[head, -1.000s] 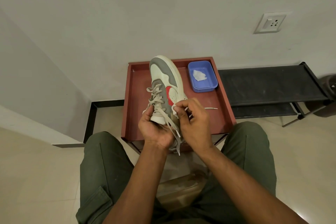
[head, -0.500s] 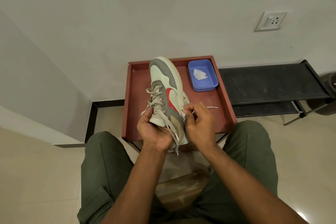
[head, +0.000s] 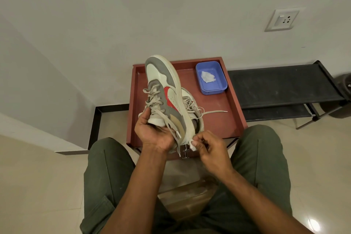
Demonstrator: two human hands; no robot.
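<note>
Nearest to you, a cardboard box [head: 188, 199] sits on the floor between your knees. Just above it, your left hand [head: 153, 135] grips the shoe [head: 167, 89] from below at the tongue and heel end. The fingers are curled under it and the thumb is pressed against the laced side. The shoe is held up off the worktop [head: 214, 121], tipped on its side, toe pointing away from you and sole edge facing right. Your right hand [head: 210, 148] has its fingers bent and pinched round a small white wad [head: 192, 145], which touches the sole's edge at the heel.

Behind the raised shoe, a second shoe [head: 191, 104] lies on the red, rimmed worktop, mostly hidden. Its loose lace [head: 216, 111] trails off to the right across the surface. Further back, in the right rear corner, stands a blue tub [head: 220, 89] with a crumpled white piece [head: 208, 77] inside. To the right of the worktop a black rack [head: 281, 85] stands against the wall, and a wall socket [head: 284, 19] is mounted above it.
</note>
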